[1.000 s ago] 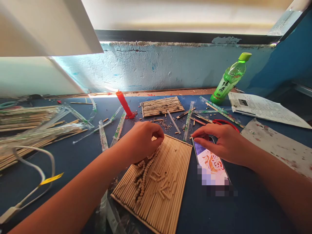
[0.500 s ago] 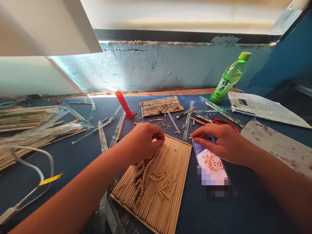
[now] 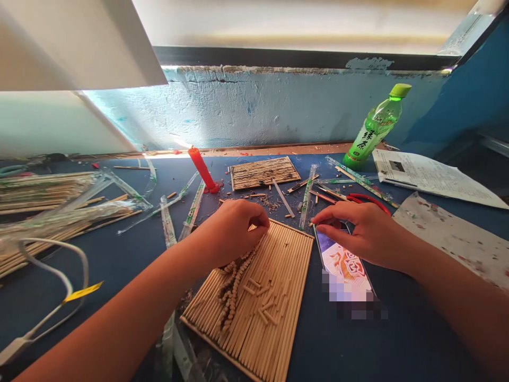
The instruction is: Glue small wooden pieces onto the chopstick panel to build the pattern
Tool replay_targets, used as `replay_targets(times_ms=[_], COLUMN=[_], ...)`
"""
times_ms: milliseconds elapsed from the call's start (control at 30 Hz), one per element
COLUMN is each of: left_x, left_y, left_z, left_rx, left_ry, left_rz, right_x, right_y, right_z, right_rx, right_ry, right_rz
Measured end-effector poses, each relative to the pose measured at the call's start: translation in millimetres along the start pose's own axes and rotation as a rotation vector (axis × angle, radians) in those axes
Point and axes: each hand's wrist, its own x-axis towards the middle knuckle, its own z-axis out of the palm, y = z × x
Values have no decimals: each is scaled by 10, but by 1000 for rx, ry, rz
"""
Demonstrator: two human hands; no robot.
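A panel of pale wooden sticks laid side by side [image 3: 282,276] lies slanted on the table. Along its left part runs a raised curving line of short stick pieces [image 3: 234,286], and several loose cut pieces [image 3: 264,307] lie near its middle. My left hand [image 3: 238,231] is over the panel's upper left part, fingers curled together in a pinch; whatever is between them is hidden. Just right of the panel's far corner, my right hand [image 3: 358,231] has thumb and index finger close together, with a tiny pale bit near the tips. Under it lies a phone [image 3: 344,262] showing an orange-and-white pattern.
A lit red candle [image 3: 201,168] stands behind my left hand. Farther back lie a smaller, darkened stick panel [image 3: 264,172], clear plastic wrappers [image 3: 308,196] and red-handled scissors [image 3: 371,200]. A green tea bottle [image 3: 374,127], papers [image 3: 433,178], bundled sticks [image 3: 43,193] and a white cable [image 3: 81,260] surround these.
Both hands hold the same poses and places. Only a very slight shift of the whole view shows, and the candle flame looks a little different.
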Motion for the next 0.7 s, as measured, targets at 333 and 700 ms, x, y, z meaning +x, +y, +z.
replay_targets(times_ms=[333,700], left_x=[-12,-22], left_y=[18,41], left_z=[-20,-36], left_rx=[5,12], left_ry=[-11,-25], left_rz=[-6,-32], right_x=[11,14], right_y=[0,22], right_z=[10,14], right_rx=[2,-37], right_ry=[2,23], right_rz=[-21,-27])
